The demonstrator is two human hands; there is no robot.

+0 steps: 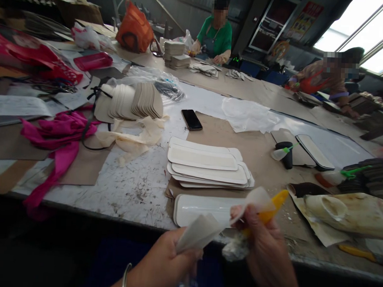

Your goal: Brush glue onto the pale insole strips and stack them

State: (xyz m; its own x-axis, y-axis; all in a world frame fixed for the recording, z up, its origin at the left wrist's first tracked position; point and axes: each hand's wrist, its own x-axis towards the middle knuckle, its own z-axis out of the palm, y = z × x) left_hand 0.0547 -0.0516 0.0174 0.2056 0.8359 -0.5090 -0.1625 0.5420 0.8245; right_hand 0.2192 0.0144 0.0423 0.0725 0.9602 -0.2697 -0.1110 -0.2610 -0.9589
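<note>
My left hand (170, 257) is closed around a folded white strip (202, 233) above the table's front edge. My right hand (266, 244) grips a yellow-handled tool (273, 208), its handle pointing up and right. A whitish clump (236, 248) hangs at the tool's lower end; its exact kind is unclear. Between the right thumb and fingers is also a thin translucent white piece (259, 198). Just behind the hands lies a glossy white panel (204, 207) with rounded corners. Beyond it sits a stack of similar white panels (206, 161).
A phone (191, 119) lies past the panels. Glue bottles (281, 152) and a stained cream-coloured container (340, 213) are on the right. At left are fanned beige pieces (133, 100) and pink cloth (60, 133). Two people work across the table.
</note>
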